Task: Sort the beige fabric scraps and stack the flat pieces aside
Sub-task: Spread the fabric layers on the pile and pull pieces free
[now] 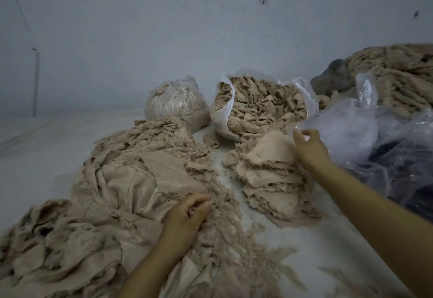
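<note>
A: On a pale floor [236, 173] by a grey-white wall [140, 39], where is the beige fabric?

B: A big loose heap [131, 180] of frayed scraps covers the left and centre. Right of it, apart across a strip of bare floor, sits a stack [269, 178] of flatter pieces, layered one on another.

A: And the hands?

B: The left hand [187, 213] lies at the heap's right edge, fingers curled into the fluffy scraps, gripping a small tuft. The right hand [309, 147] reaches to the far right side of the stack. Its fingers are bent and pinch the edge of the top piece [269, 148], which is lifted and tilted there.

A: What lies behind?

B: Two plastic bags stand near the wall. The left bag [173, 103] is closed and packed with scraps. The open bag [260, 107] beside it spills scraps toward the stack. At far right, crumpled clear plastic [365, 133] lies just beside the right hand, over something dark. Behind it rises another mound [398, 79] of beige strips.
</note>
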`<state>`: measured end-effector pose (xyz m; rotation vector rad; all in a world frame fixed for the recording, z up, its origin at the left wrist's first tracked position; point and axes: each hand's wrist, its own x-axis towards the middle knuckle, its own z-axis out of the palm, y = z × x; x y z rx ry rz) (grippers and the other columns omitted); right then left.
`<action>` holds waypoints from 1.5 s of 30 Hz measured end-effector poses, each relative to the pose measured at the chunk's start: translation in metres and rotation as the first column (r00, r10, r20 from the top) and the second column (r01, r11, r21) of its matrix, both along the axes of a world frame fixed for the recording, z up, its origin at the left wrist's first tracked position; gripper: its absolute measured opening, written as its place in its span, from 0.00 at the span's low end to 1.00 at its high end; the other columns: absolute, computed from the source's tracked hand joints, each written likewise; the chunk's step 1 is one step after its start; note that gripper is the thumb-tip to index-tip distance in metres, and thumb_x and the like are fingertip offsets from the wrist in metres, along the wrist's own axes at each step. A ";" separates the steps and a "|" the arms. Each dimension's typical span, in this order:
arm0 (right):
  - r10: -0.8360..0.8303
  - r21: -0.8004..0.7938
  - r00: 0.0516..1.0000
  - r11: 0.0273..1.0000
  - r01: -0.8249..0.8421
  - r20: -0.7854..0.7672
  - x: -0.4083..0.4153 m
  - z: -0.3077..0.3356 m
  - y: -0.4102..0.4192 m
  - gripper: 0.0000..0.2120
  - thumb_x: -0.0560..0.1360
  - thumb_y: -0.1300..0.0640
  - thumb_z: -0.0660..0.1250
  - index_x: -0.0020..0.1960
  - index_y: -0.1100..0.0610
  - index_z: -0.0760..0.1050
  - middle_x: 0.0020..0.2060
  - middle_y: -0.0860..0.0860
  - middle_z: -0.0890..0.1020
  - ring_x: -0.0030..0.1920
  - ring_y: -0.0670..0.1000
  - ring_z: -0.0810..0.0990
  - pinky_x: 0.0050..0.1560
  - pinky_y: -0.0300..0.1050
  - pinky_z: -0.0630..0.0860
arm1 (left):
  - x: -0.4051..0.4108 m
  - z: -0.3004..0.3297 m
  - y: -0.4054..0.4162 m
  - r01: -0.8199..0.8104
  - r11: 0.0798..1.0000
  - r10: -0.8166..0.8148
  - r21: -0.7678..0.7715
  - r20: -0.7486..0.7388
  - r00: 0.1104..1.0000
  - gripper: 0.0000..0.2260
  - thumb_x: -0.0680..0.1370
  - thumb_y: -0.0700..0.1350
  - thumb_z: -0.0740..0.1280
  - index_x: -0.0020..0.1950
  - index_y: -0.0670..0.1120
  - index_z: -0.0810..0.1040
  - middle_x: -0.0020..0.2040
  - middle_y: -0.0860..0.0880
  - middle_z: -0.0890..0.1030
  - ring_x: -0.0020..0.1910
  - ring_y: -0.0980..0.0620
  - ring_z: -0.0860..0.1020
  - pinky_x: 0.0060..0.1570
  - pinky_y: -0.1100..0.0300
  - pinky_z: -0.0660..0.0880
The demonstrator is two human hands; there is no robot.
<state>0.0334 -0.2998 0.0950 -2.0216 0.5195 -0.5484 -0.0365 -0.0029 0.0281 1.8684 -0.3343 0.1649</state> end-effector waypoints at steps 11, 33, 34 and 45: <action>0.152 -0.077 0.981 0.984 -0.162 -0.120 -0.071 -0.076 -0.015 0.08 0.73 0.55 0.72 0.39 0.56 0.76 0.32 0.52 0.79 0.35 0.52 0.77 0.41 0.46 0.76 | -0.025 0.020 0.066 0.315 0.722 -0.379 0.615 -0.029 0.925 0.22 0.66 0.70 0.67 0.58 0.65 0.74 0.60 0.74 0.71 0.63 0.75 0.65 0.60 0.77 0.63; 0.735 -0.308 0.651 0.586 -0.750 -0.187 -0.104 -0.077 0.135 0.24 0.78 0.42 0.62 0.31 0.58 0.72 0.30 0.56 0.73 0.30 0.45 0.70 0.39 0.43 0.70 | 0.015 -0.016 0.045 -0.177 0.865 0.077 0.470 0.223 0.972 0.15 0.78 0.44 0.64 0.31 0.47 0.70 0.32 0.48 0.72 0.36 0.50 0.71 0.37 0.56 0.64; 0.700 -0.296 0.703 0.650 -0.700 -0.126 -0.100 -0.073 0.137 0.24 0.77 0.41 0.63 0.29 0.55 0.70 0.27 0.51 0.73 0.29 0.44 0.70 0.35 0.38 0.69 | 0.012 -0.010 0.041 -0.122 0.912 0.038 0.391 0.216 0.976 0.14 0.77 0.44 0.64 0.31 0.45 0.70 0.31 0.47 0.72 0.35 0.52 0.71 0.38 0.56 0.65; 0.547 0.616 0.822 0.596 -0.515 0.157 -0.072 -0.070 0.133 0.10 0.79 0.57 0.64 0.40 0.58 0.73 0.34 0.52 0.80 0.32 0.47 0.80 0.35 0.39 0.78 | 0.029 0.018 0.012 -0.195 0.973 0.168 -0.121 -0.204 0.965 0.09 0.83 0.43 0.55 0.52 0.44 0.74 0.49 0.53 0.72 0.49 0.57 0.71 0.49 0.71 0.66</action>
